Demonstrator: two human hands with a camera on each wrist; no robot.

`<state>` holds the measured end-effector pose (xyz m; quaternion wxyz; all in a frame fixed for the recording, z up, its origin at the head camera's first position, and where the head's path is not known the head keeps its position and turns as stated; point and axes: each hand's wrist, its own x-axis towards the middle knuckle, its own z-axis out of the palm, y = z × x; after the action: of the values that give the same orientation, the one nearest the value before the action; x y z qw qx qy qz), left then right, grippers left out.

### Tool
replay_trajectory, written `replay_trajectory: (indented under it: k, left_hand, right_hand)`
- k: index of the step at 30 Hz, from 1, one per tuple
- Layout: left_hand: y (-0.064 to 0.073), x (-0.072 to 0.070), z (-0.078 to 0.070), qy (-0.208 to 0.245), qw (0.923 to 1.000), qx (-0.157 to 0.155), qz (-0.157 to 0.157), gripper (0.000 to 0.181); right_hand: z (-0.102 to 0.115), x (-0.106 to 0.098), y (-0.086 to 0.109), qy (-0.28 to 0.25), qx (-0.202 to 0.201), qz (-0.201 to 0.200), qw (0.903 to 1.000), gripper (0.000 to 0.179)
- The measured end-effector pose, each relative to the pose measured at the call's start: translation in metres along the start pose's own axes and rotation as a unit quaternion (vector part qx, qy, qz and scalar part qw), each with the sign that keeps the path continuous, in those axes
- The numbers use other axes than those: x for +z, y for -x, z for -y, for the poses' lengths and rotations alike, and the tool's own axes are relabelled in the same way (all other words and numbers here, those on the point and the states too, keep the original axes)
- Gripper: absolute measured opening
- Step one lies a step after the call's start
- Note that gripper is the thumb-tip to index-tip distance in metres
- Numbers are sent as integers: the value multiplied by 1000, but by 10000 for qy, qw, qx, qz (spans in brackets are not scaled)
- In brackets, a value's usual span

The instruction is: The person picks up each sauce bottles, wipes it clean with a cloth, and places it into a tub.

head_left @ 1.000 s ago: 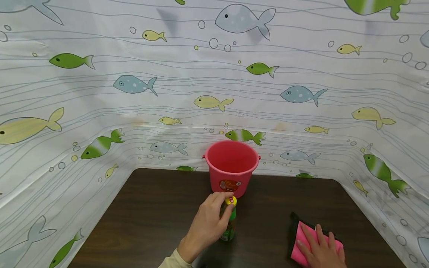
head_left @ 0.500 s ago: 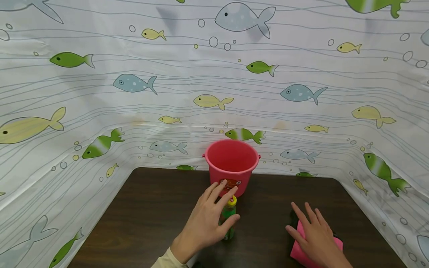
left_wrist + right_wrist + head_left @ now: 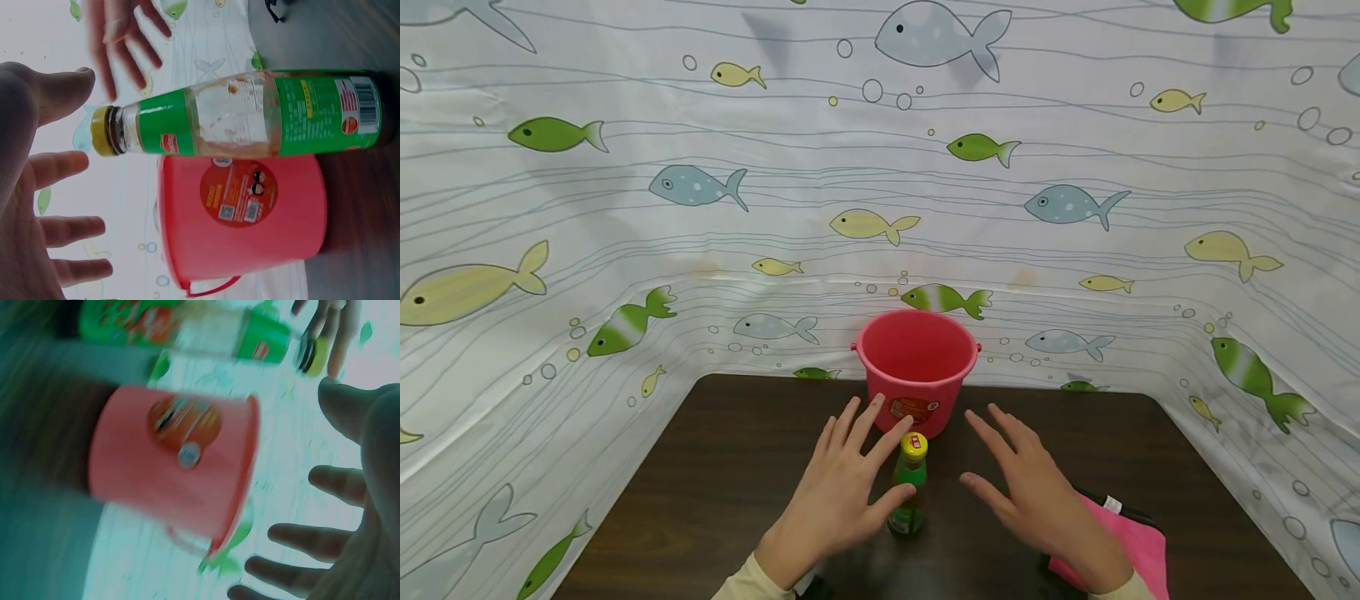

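Note:
A glass sauce bottle (image 3: 910, 483) with a yellow cap and green labels stands upright on the dark table, between my two hands. My left hand (image 3: 838, 483) is just left of it, fingers spread and holding nothing. To the right of the bottle, my right hand (image 3: 1030, 487) hovers with spread fingers, also holding nothing. The left wrist view shows the bottle (image 3: 237, 115) nearly empty, with brownish residue on the glass. Directly behind it stands a pink bucket (image 3: 917, 375) with a red round sticker. My right forearm partly covers a folded pink cloth (image 3: 1138, 546) with black edging.
The dark wooden table (image 3: 737, 467) is walled in by a white curtain (image 3: 790, 125) printed with fish, close behind the bucket. In the right wrist view the bucket (image 3: 175, 487) lies between the right hand's fingers and the tabletop.
My left hand has let go of the bottle's cap and spread its fingers beside it. My right hand has lifted off the pink cloth and moved left toward the bottle.

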<state>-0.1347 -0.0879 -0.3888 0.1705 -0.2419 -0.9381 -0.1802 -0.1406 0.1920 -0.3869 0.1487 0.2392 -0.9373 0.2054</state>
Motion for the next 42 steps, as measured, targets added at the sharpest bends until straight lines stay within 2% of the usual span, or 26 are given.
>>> replay_trajectory:
  k: [6, 12, 21, 28, 33, 42]
  left_hand:
    - [6, -5, 5, -72, 9999, -77, -128, 78]
    - [9, -11, 7, -99, 9995, -94, -300, 75]
    - [12, -15, 15, -206, 9984, -254, -454, 76]
    - [13, -14, 18, -171, 9984, -256, -469, 76]
    - [14, -13, 17, -147, 9986, -235, -447, 76]
    - [14, -15, 18, -157, 9987, -266, -416, 77]
  right_hand:
    - [28, 9, -21, -173, -605, 156, 9979, 86]
    - [40, 13, -30, -211, -942, 148, 9952, 88]
    - [40, 11, -31, -148, -847, 150, 9962, 88]
    - [33, 7, -34, -23, -755, 110, 9971, 89]
    - [27, 3, -39, 17, -757, -21, 9971, 89]
    - [27, -1, -44, -15, -891, 1, 9960, 89]
